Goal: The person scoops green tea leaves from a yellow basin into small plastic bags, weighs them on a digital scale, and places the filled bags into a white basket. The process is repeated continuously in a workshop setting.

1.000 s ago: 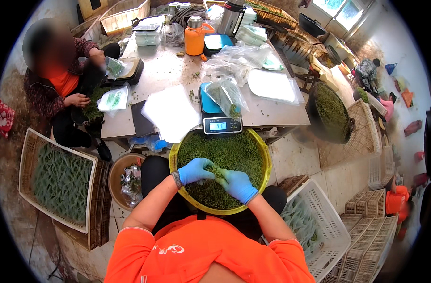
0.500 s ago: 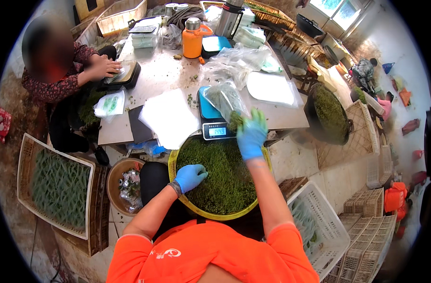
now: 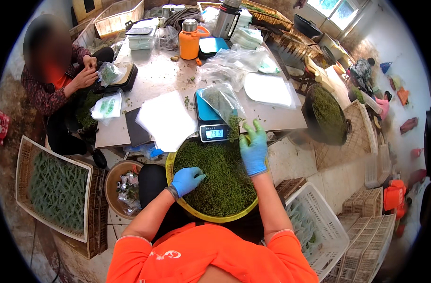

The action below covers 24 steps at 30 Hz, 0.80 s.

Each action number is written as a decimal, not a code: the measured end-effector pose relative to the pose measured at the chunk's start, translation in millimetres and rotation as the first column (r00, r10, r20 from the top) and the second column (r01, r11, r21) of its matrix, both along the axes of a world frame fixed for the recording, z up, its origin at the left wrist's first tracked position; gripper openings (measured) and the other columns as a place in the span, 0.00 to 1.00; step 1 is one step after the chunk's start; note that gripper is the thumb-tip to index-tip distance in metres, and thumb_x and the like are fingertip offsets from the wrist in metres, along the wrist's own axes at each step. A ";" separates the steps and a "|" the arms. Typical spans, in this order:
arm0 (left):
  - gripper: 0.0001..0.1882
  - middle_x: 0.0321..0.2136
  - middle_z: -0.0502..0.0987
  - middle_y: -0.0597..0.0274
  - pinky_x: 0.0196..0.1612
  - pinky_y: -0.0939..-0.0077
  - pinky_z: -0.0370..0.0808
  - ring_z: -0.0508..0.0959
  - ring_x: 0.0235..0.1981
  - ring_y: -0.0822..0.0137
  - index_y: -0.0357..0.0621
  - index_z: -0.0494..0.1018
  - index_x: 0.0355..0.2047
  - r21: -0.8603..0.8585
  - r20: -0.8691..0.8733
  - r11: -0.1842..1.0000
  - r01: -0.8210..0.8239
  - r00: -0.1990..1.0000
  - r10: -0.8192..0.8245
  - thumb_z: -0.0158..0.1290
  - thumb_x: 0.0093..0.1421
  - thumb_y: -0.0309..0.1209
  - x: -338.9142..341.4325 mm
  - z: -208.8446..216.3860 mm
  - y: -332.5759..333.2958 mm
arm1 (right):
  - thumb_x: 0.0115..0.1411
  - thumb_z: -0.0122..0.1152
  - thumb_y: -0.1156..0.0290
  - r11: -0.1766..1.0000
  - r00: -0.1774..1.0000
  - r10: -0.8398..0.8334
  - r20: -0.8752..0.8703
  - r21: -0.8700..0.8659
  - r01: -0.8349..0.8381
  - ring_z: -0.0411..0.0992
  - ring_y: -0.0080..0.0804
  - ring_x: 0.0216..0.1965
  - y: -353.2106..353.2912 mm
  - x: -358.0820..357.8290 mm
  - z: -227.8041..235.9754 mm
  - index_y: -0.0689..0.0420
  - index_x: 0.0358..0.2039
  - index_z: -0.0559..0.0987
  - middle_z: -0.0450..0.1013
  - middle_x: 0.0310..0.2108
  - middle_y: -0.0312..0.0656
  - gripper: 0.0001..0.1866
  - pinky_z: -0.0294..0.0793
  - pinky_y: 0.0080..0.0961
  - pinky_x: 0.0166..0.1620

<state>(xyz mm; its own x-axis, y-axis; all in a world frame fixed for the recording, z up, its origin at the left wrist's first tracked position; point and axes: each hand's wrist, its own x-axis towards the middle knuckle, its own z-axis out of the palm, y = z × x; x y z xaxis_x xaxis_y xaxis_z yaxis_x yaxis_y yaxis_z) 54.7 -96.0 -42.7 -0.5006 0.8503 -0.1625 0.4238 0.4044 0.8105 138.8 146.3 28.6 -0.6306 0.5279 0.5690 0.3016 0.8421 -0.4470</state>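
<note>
Against the pale, flat-topped desk (image 3: 163,78), the round yellow plastic tub (image 3: 219,219) holds fine green sprigs (image 3: 211,186); full, it should be heavy, best lifted by its rim. The clear plastic bag (image 3: 222,97), probably limp and slippery, lies on the blue-topped digital scale (image 3: 206,113); pinch its mouth. The left grip (image 3: 187,181) curls over the tub, contents untellable; the right grip (image 3: 254,153) spreads open beside the leafy green tuft (image 3: 234,128) at that mouth, likely light, springy, easily bruised.

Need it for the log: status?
Right hand open beside scale. Left hand curled over tub. Bag on scale, greens poking from mouth. Nothing visibly blocking hands.
</note>
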 end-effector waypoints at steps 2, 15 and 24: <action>0.12 0.20 0.78 0.58 0.29 0.70 0.74 0.78 0.20 0.66 0.42 0.79 0.33 0.008 -0.005 1.000 0.007 1.000 -0.007 0.55 0.61 0.39 -1.8 -0.3 2.8 | 0.47 0.62 0.73 0.981 0.994 -0.038 0.099 0.193 0.018 0.59 0.56 0.61 -4.0 -3.3 -14.4 0.50 0.48 0.78 0.64 0.58 0.54 0.24 0.61 0.46 0.62; 0.13 0.19 0.77 0.62 0.24 0.76 0.73 0.76 0.19 0.71 0.41 0.78 0.36 -0.013 0.091 1.000 -0.010 0.996 0.011 0.54 0.62 0.39 0.3 4.4 -1.2 | 0.50 0.65 0.69 0.986 0.997 0.029 -0.072 -0.164 -0.041 0.65 0.49 0.57 -0.9 1.3 -13.6 0.55 0.52 0.75 0.67 0.55 0.52 0.26 0.66 0.38 0.59; 0.14 0.19 0.77 0.61 0.27 0.72 0.74 0.77 0.19 0.68 0.43 0.79 0.34 0.006 0.014 1.000 0.004 1.000 -0.004 0.54 0.62 0.41 0.3 3.2 1.0 | 0.48 0.71 0.53 0.950 0.975 -0.218 0.051 -0.218 0.224 0.72 0.44 0.39 -21.0 -3.6 -41.6 0.59 0.53 0.70 0.72 0.39 0.46 0.35 0.73 0.38 0.42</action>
